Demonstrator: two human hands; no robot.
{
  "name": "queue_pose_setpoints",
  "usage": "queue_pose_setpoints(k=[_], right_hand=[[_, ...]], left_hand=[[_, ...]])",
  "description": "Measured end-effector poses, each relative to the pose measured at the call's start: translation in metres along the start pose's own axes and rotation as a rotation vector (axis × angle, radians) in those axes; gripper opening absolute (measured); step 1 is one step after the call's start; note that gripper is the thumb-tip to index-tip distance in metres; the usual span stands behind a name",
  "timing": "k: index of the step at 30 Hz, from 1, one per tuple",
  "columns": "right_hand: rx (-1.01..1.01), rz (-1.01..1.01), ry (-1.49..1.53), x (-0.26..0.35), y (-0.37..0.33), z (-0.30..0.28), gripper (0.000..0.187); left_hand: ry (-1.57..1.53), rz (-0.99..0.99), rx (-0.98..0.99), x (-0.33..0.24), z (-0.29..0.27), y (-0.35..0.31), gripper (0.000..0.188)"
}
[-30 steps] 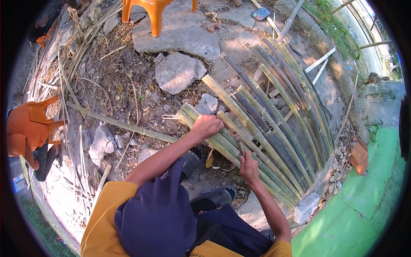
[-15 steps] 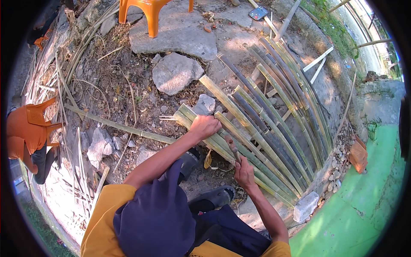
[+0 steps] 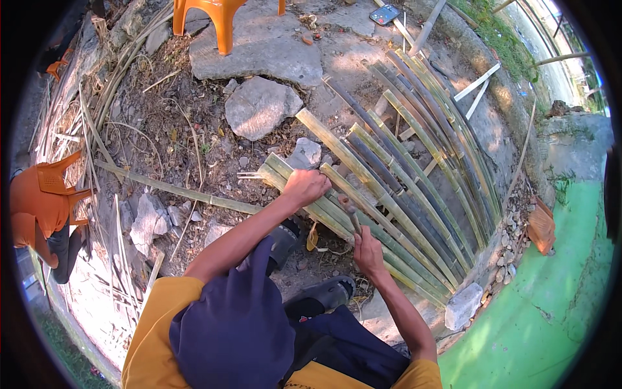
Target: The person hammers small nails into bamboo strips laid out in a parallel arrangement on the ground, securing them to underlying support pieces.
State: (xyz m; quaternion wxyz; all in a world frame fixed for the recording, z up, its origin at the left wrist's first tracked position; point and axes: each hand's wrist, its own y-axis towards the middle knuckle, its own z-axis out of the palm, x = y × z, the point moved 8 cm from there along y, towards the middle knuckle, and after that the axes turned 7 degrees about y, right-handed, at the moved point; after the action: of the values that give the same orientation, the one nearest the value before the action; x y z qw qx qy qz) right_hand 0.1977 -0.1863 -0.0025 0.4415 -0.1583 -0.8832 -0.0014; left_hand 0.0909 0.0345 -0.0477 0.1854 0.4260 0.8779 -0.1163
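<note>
Many long split green-and-dark bamboo slats (image 3: 402,175) lie side by side in a woven panel on the stony ground (image 3: 194,129), running from the picture's middle toward the upper right. Flat grey stone slab (image 3: 259,52) carries the legs of an orange plastic chair (image 3: 220,16); a smaller grey rock (image 3: 259,107) lies just below it. Left hand (image 3: 306,188), arm stretched forward, presses down with its grip curled closed over the near slat ends. Right hand (image 3: 368,249), forearm raised, has its grip wrapped tight around a slim dark-handled tool (image 3: 352,217) standing upright against the slats.
</note>
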Motion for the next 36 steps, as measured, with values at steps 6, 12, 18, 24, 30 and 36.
queue_pose_setpoints(k=[6,12,18,24,30,36], right_hand=[[-0.105,-0.109,0.102,0.015,-0.008,-0.019,0.018],[-0.015,0.015,0.042,-0.001,0.003,0.001,0.015],[-0.083,-0.011,0.134,0.008,-0.001,-0.009,0.013],[-0.045,0.096,0.158,0.015,0.006,-0.013,0.016],[-0.112,0.038,0.197,0.024,0.015,-0.03,0.017],[-0.059,0.096,0.158,0.0,0.0,-0.012,0.017]], left_hand=[[-0.009,-0.031,0.078,-0.002,-0.001,0.005,0.036],[-0.043,-0.025,0.021,0.004,0.003,0.0,0.036],[0.015,-0.011,0.041,0.002,-0.001,0.003,0.038],[-0.016,0.001,-0.002,-0.001,-0.005,-0.001,0.041],[0.009,-0.013,0.015,0.001,-0.001,0.002,0.042],[-0.005,-0.015,0.033,0.0,0.0,0.004,0.042]])
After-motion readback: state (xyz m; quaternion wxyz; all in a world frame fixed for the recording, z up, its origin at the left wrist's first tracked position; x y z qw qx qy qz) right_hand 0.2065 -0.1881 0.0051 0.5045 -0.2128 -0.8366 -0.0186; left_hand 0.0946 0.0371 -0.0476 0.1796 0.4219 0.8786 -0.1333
